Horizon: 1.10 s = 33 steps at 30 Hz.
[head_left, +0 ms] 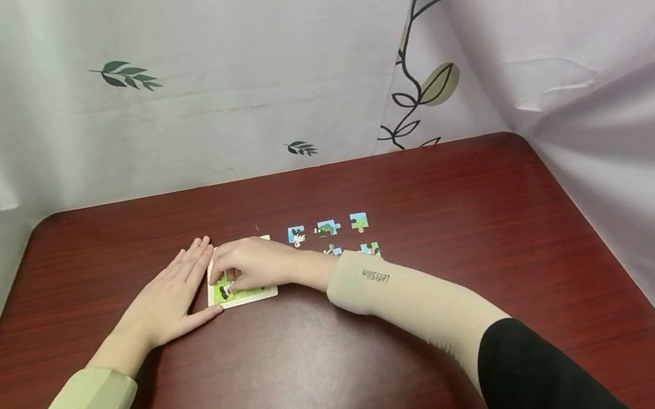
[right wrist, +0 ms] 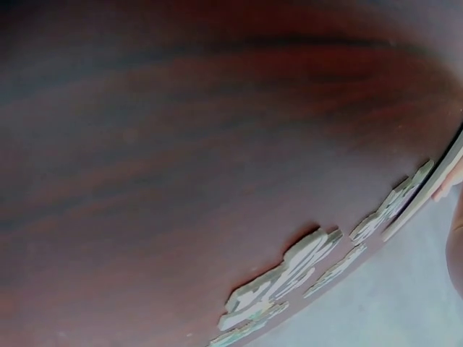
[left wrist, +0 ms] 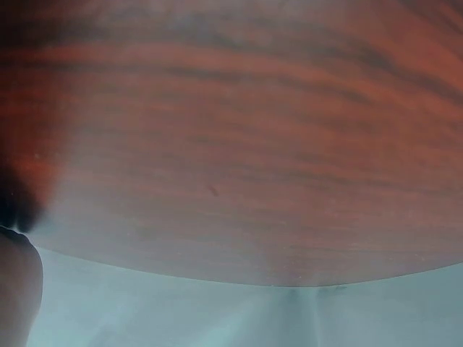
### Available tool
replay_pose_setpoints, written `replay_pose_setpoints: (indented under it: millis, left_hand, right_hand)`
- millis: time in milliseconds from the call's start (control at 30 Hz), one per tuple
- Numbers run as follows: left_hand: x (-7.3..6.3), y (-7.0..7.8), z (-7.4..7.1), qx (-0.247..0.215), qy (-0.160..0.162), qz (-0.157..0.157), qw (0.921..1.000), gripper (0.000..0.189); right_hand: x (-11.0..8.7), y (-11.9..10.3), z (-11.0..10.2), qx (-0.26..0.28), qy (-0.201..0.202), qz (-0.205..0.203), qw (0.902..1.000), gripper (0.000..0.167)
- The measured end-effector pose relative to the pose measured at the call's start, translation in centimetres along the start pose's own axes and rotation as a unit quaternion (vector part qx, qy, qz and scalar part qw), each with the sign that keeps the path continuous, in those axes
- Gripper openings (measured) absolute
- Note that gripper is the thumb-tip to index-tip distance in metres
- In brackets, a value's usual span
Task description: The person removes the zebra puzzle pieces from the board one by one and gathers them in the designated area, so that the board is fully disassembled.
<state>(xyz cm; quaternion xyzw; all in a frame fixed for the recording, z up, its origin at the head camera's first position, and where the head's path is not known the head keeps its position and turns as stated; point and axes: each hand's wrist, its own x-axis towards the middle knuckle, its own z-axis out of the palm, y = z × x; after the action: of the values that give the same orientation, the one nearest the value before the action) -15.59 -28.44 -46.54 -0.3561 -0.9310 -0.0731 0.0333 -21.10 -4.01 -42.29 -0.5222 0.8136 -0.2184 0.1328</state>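
Observation:
A small jigsaw board (head_left: 251,296) with a white border and a green picture lies left of the table's middle. Along its left edge, my left hand (head_left: 170,302) rests flat with straight fingers, the thumb by the lower left corner. My right hand (head_left: 252,261) reaches over the board from the right and covers much of it. Its thumb and fingers are curled down around a green, black and white puzzle piece (head_left: 225,291) at the board's left part. How firmly they pinch it is hard to see.
Right of the board lie loose puzzle pieces: one with white (head_left: 296,234), a blue and green one (head_left: 328,228), another at the row's end (head_left: 360,221), and two partly behind the right forearm. A pale patterned curtain (head_left: 231,104) borders the dark red table (head_left: 466,209).

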Motion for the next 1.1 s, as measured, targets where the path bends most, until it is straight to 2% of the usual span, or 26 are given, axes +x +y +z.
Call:
replay_pose_setpoints:
  millis: [167,300,400,700,1100]
  left_hand:
    - [0.0,0.1,0.0,-0.001,-0.003,-0.003,1.0000,0.100]
    - [0.0,0.1,-0.1,-0.004,-0.007,-0.008,0.9999,0.100]
    - [0.1,0.0,-0.1,-0.004,-0.007,-0.008,0.9999,0.100]
    - [0.2,-0.2,-0.2,0.004,0.000,-0.005,1.0000,0.101]
    - [0.2,0.0,-0.1,0.002,0.000,-0.003,1.0000,0.100]
  right_hand:
    - [0.0,0.5,-0.1,0.069,0.013,0.006,0.9975,0.023]
    - [-0.2,0.5,-0.6,0.134,0.013,0.020,0.9906,0.022]
    - [-0.4,0.5,-1.3,0.163,0.015,0.034,0.9859,0.022]
    - [-2.1,1.6,-3.0,0.171,0.030,0.052,0.9834,0.013]
    - [-5.9,2.8,-4.5,0.187,0.017,0.083,0.9787,0.008]
